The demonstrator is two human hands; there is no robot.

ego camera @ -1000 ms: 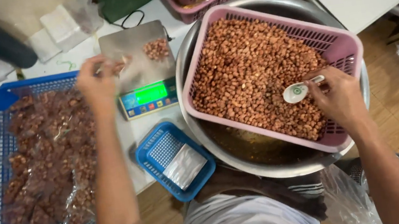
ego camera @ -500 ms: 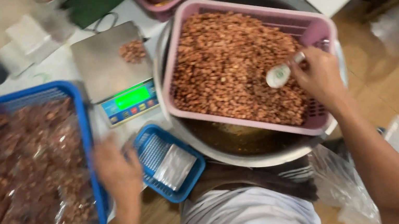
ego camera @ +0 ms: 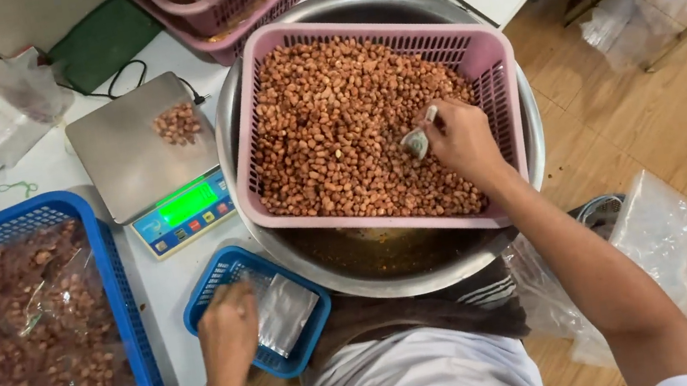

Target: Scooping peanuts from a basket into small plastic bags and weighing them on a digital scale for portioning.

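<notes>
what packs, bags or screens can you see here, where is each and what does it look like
Scale screen: front of the steel kitchen scale, a lit green rectangle with small buttons beside it.
Filled bags: in the big blue basket at left, clear plastic over brown nuts.
Empty bags: small blue basket, flat and silvery clear, by the left hand.
Loose clear bag: on the wooden floor at right.

My left hand (ego camera: pixel 228 333) sits low at about seven o'clock, back of the hand up, fingers curled down and pressed together at the tips, the forearm running straight back toward my body. My right arm reaches out toward one o'clock, bare forearm stretched long, wrist bent slightly inward. My right hand (ego camera: pixel 463 141) is knuckles-up with the fingers folded in, thumb and forefinger pinched tight at the ten o'clock side of the fist.
</notes>
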